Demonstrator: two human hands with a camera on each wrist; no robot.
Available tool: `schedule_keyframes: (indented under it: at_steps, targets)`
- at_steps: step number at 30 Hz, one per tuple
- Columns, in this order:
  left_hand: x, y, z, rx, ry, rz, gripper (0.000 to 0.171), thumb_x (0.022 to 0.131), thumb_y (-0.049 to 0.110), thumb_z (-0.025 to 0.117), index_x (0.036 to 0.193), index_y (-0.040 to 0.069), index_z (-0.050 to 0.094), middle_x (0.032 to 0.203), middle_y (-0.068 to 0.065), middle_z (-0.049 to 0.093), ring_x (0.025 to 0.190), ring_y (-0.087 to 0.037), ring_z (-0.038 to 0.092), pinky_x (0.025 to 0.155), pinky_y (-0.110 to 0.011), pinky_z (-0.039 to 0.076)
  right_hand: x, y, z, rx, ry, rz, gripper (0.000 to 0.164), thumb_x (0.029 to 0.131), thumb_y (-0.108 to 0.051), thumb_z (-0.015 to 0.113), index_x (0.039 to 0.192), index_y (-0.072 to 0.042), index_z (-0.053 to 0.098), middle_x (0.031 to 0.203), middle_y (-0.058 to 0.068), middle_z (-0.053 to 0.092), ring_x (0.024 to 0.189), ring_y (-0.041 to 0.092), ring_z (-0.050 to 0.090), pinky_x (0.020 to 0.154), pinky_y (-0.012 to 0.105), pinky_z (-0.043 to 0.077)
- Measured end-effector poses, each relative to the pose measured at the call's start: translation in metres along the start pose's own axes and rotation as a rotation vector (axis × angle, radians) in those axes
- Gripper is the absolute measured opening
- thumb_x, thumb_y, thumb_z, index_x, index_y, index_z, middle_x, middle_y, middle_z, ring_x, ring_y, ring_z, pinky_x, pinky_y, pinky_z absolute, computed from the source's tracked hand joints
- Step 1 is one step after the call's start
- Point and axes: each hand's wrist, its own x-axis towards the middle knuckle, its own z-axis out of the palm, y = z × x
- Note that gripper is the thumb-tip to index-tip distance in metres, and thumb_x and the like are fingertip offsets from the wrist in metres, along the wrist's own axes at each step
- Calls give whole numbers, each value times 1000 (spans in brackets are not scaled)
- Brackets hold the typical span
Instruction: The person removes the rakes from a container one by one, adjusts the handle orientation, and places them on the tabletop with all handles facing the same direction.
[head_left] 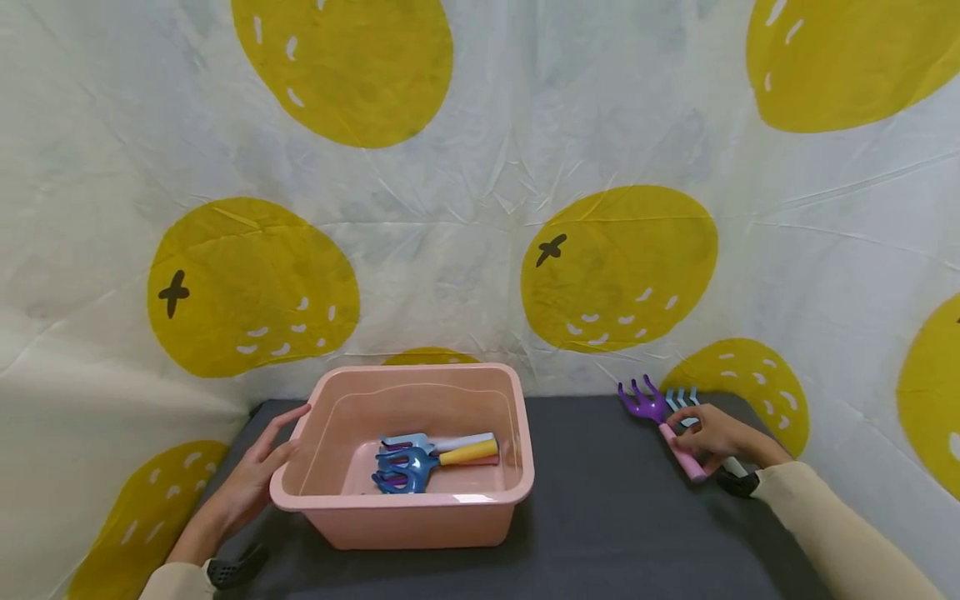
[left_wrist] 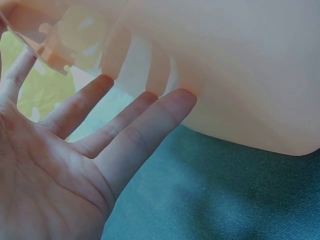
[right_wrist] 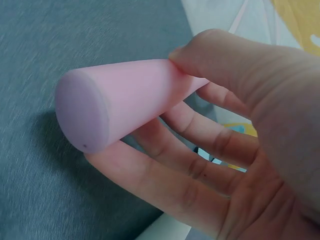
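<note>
My right hand (head_left: 712,435) pinches the pink handle of a purple toy garden rake (head_left: 647,406) at the right of the table. In the right wrist view the thumb lies on top of the pink handle (right_wrist: 130,95), with fingers under and along it. A light blue rake (head_left: 684,398) lies just beside, partly hidden by this hand. At the left, my left hand (head_left: 251,471) touches the side of a pink plastic tub (head_left: 408,525) with its fingers straight. Inside the tub lie several rakes, among them a blue one with a yellow handle (head_left: 468,452).
The dark cloth-covered table (head_left: 592,508) stretches between the tub and my right hand. Close behind it hangs a white curtain (head_left: 465,183) printed with large yellow fruit, which also runs along both sides.
</note>
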Motion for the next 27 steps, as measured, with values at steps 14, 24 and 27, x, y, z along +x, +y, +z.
schedule_keyframes:
  at_steps: [14,24,27]
  targets:
    - [0,3,-4,20,-11,21,55,112,28,40,162,28,18,166,-19,7,122,-35,53,94,-55,56,-14,7,3,-77,36,77,41,98,-8,66,133,8,53,93,14,67,79,31,69,57,50,61]
    - [-1,3,-2,11,-2,0,56,112,28,41,163,28,17,166,-17,7,125,-40,49,96,-59,53,-13,9,3,-76,32,85,39,98,-8,67,133,6,54,91,14,68,78,31,69,57,50,61]
    - [-1,1,-1,11,-4,5,55,112,28,40,163,27,17,165,-16,8,125,-38,50,97,-59,53,-13,9,2,-72,24,84,39,98,-8,67,132,7,54,91,14,68,78,32,68,57,51,61]
